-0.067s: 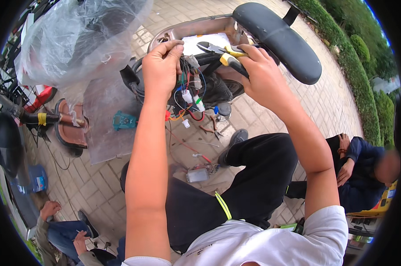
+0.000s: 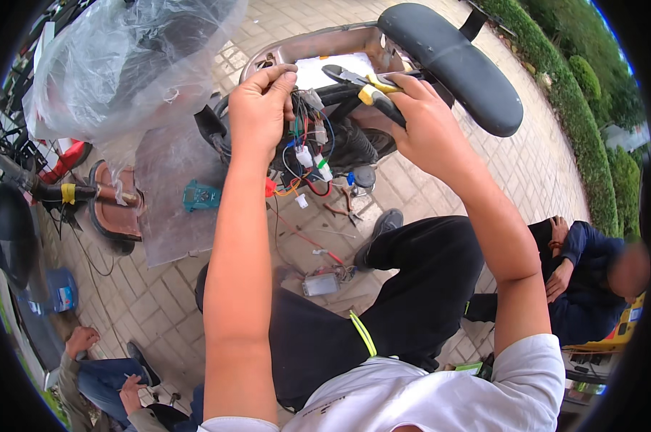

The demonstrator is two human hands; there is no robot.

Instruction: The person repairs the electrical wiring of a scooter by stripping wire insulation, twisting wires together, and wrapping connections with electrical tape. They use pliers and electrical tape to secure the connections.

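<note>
My right hand [image 2: 427, 122] grips diagonal cutting pliers [image 2: 375, 92] with yellow and black handles, their jaws pointing left toward my other hand. With thumb and index finger pinched together, my left hand [image 2: 260, 108] is closed above the scooter's wiring; whatever lies between the fingertips is too small to make out. Just below and beside those fingers hangs a bundle of coloured wires [image 2: 312, 129] with white connectors [image 2: 304, 156]. The pliers' jaws are apart from my left fingertips. Behind both hands is the opened scooter body [image 2: 289, 49].
A black seat [image 2: 451, 68] extends at the far right. On the paving lie another pair of pliers [image 2: 343, 205], a silver box with wires [image 2: 321, 285] and a teal meter [image 2: 201, 196]. Clear plastic sheeting [image 2: 124, 72] covers the front. People sit at lower left and right.
My left hand has shifted very slightly to the left. The pliers in my right hand have barely moved.
</note>
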